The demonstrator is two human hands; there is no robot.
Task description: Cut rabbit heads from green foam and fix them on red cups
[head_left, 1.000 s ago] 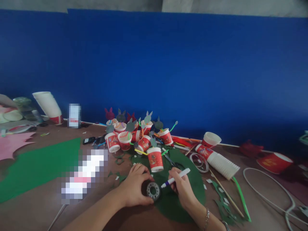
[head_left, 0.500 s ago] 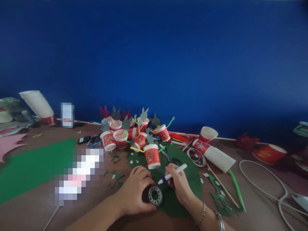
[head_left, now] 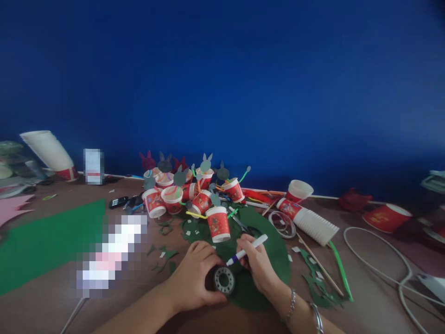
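My left hand [head_left: 196, 276] is curled around a tape roll [head_left: 217, 282], dark at the rim with a pale, hole-dotted core. The roll rests on a dark green paper sheet [head_left: 274, 278]. Between the fingers of my right hand [head_left: 257, 264] is a white marker [head_left: 255, 245] with a purple band, slanting down to the left. Its tip is close to the roll's upper edge; whether it touches the paper I cannot tell. Scissors [head_left: 239, 221] lie on the sheet just beyond my right hand. A red paper cup [head_left: 219, 226] with pipe-cleaner arms stands behind the roll.
Several decorated cups [head_left: 172, 200] crowd together at the back. Stacked white cups [head_left: 318, 227] lie to the right, near a wooden stick [head_left: 320, 264] and green paper scraps [head_left: 318, 283]. A bright green sheet [head_left: 52, 246] is at left. A white cable [head_left: 378, 232] loops at right.
The view has shifted slightly, so the table things sit a little further left. Both hands keep their grip, and the marker stays beside the roll.
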